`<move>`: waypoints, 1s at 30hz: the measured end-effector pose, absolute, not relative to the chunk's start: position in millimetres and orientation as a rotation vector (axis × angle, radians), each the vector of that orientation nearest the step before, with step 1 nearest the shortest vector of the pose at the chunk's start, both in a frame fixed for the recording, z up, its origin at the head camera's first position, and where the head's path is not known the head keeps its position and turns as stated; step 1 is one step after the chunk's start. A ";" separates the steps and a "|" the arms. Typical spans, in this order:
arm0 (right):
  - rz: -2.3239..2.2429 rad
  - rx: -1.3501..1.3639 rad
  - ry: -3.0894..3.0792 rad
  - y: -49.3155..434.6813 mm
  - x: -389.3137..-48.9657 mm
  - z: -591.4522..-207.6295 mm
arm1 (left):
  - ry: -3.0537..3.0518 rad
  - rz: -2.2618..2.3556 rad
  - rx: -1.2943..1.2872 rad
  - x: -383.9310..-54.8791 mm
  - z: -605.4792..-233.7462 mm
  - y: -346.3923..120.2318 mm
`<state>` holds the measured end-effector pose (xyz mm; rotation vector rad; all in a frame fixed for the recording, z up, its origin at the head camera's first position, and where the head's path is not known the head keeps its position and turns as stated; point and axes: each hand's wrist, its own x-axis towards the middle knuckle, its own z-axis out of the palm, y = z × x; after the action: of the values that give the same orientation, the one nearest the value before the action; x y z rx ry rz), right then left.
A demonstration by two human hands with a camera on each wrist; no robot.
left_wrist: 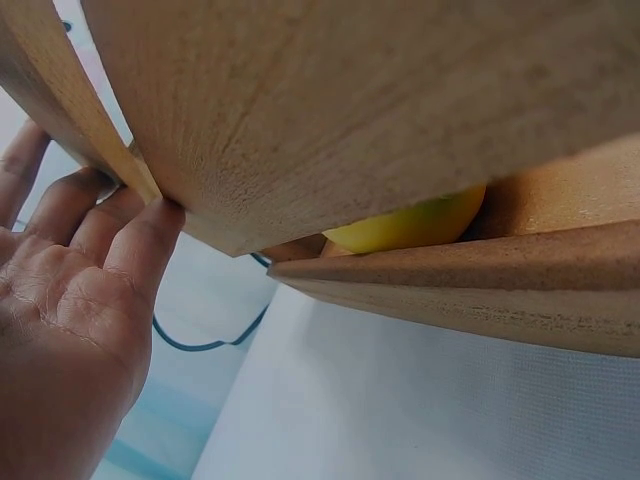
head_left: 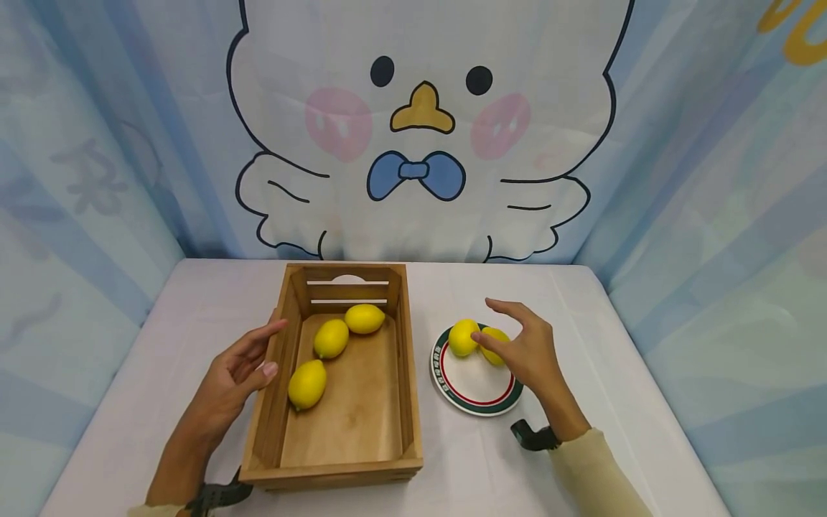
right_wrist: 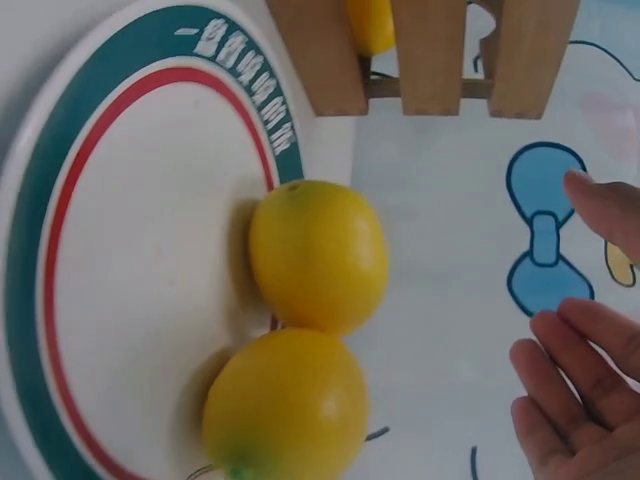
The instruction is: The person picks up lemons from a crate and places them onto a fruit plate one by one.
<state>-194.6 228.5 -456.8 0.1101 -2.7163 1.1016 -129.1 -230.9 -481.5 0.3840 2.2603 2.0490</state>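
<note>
A wooden slatted crate (head_left: 332,470) holds three lemons: one (head_left: 307,385) by its left wall, another (head_left: 331,339) farther back and a third (head_left: 365,319) near the back wall. My left hand (head_left: 235,370) rests against the crate's left side. In the left wrist view its fingertips (left_wrist: 160,225) touch the slats. To the crate's right stands a white plate (head_left: 474,380) with a green and red rim. Two lemons lie side by side on it, one left (right_wrist: 318,255) and one right (right_wrist: 287,405). My right hand (head_left: 526,352) hovers over them, thumb and fingers spread, holding nothing.
A white cloth (head_left: 465,459) covers the table. Behind it hangs a curtain (head_left: 413,222) with a cartoon bird, and pale blue curtains (head_left: 723,251) close off both sides. A dark strap (head_left: 536,436) sits on my right wrist.
</note>
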 end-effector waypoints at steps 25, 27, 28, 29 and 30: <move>1.217 0.437 -2.571 194.0 -202.5 -418.3 | 2.265 2.039 0.375 -128.9 -480.3 -231.4; 1.231 0.476 -2.550 190.8 -204.0 -416.1 | 2.262 2.040 0.376 -128.9 -480.2 -231.1; 1.239 0.498 -2.540 189.3 -204.9 -415.2 | 2.264 2.039 0.376 -128.9 -480.1 -230.9; 1.251 0.513 -2.530 187.8 -205.4 -414.0 | 2.263 2.040 0.377 -128.9 -480.1 -230.8; 1.257 0.527 -2.523 186.2 -206.1 -413.0 | 2.265 2.039 0.379 -128.8 -480.0 -230.7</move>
<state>-206.1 186.2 -413.0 0.5271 -2.5230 1.2573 -128.8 -230.7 -480.0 0.3787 2.2648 2.0394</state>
